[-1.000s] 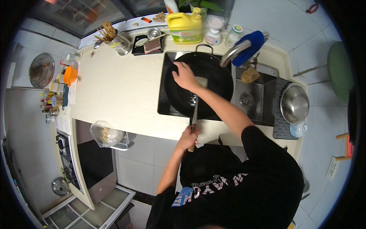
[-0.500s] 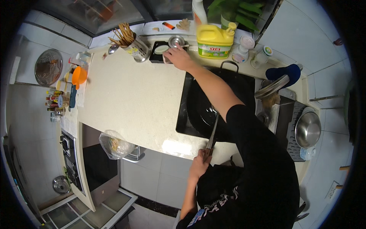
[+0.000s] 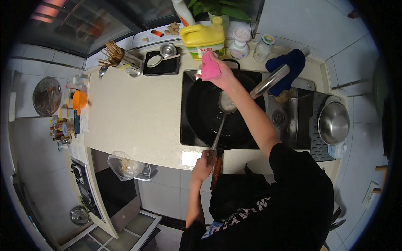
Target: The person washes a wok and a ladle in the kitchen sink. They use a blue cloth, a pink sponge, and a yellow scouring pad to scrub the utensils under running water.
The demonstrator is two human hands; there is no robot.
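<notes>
My left hand is closed around the long metal handle of a ladle, close beside the brown wooden handle of a black wok. The ladle's bowl rests inside the wok, its contents unclear. Above the wok's far side, my right hand grips a pink cloth, which hangs bunched from its fingers. The wok sits on a black hob. Behind the right hand stands a yellow jug.
A black tray holds a small steel bowl and a pale round spoon-like piece. Left of it, chopsticks fill a metal holder. On the right are a sink, a steel lid, a blue cloth and a steel basin.
My right hand has moved from the black tray to above the wok's far side, and the pink cloth now shows in it. My left hand keeps its hold on the ladle. The view has shifted.
</notes>
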